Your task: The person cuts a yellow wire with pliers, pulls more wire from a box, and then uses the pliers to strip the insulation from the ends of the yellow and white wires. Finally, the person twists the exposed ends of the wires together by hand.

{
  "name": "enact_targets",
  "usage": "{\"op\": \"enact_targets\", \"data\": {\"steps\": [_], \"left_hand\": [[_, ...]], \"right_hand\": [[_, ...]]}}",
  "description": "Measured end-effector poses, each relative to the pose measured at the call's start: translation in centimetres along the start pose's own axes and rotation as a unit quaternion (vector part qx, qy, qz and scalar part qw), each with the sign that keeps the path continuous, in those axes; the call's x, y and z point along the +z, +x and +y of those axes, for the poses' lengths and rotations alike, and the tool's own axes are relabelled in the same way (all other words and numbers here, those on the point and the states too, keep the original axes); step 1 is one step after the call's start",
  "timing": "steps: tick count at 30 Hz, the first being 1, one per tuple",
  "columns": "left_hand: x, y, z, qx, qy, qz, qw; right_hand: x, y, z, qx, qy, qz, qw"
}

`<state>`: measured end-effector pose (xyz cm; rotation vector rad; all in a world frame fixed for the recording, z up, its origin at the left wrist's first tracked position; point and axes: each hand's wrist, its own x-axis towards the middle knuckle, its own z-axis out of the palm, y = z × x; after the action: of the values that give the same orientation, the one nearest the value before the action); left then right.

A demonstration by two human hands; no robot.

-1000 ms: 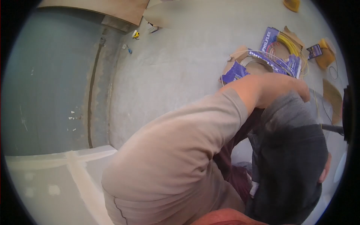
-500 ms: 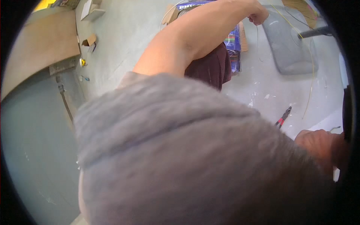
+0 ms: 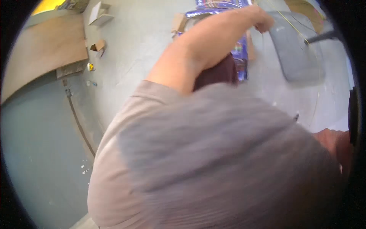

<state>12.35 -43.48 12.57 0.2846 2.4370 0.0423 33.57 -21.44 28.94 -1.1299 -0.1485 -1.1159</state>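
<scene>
My left arm reaches across to the upper right, over dark maroon cloth (image 3: 217, 72). At its end my left hand (image 3: 263, 21) is closed with the fingers curled, blurred by motion. A short piece of thin wire (image 3: 262, 36) shows just below the fist. Close by on the right runs a long yellow wire (image 3: 291, 26). Blurred grey fabric (image 3: 221, 145) fills the middle and hides much of the view. Reddish skin at the right edge seems to be my right hand (image 3: 331, 138); its fingers are not clear. The tip of the pliers (image 3: 296, 117) peeks out near it.
Blue printed cardboard (image 3: 241, 61) lies beneath the forearm. A grey rounded panel (image 3: 299, 57) with a black bar (image 3: 322, 37) is at the upper right. Small open boxes (image 3: 98, 47), a yellow tape measure (image 3: 90, 66) and a brown board (image 3: 49, 53) are on the left.
The view has shifted, so the floor objects sit slightly lower and farther right. The grey fabric now covers most of the pliers. My left hand stays closed near the grey panel.
</scene>
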Motion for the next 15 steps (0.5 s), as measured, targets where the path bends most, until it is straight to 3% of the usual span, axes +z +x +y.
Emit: {"op": "enact_targets", "data": {"steps": [2, 4, 5, 9, 11, 15], "left_hand": [[0.6, 3.1, -0.1, 0.014, 0.005, -0.011, 1.0], [1.5, 5.6, -1.8, 0.071, 0.123, -0.008, 0.99], [1.8, 7.7, -1.2, 0.068, 0.1, -0.062, 0.991], [-0.2, -0.8, -0.5, 0.044, -0.014, -0.005, 0.999], [-0.5, -0.3, -0.3, 0.025, -0.06, 0.001, 0.998], [-0.6, 0.1, -0.5, 0.037, -0.029, -0.001, 0.999]], "right_hand": [[-0.4, -1.2, -1.0, 0.0, -0.003, -0.019, 1.0], [-0.6, -2.9, -2.7, -0.004, -0.009, -0.041, 0.999], [-0.8, -4.0, -3.5, -0.005, 0.006, -0.051, 0.999], [-0.9, -8.4, -8.9, -0.025, 0.055, -0.057, 0.997], [-0.6, -10.1, -11.4, -0.039, 0.074, -0.048, 0.995], [-0.2, -10.9, -14.1, -0.037, 0.088, -0.034, 0.995]]}}
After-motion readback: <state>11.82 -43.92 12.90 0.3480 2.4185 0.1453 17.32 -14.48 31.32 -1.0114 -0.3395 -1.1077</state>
